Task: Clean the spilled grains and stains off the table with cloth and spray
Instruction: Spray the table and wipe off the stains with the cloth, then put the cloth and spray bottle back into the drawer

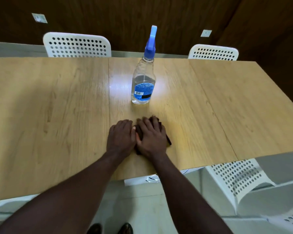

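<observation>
Wooden table holds barcode-labelled spray bottle; right hand presses dark cloth.

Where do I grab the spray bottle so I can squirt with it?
Hold the spray bottle by its thin neck, just under the blue top. It stands upright, and the neck is its narrowest part, so fingers wrap round easily. Reach from the near side: the nozzle seems to point away from you.

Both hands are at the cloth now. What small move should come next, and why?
Probably slide the cloth forward under the right hand: that hand lies flat on it, the left hand rests beside, and the spray bottle stands upright just beyond.
</observation>
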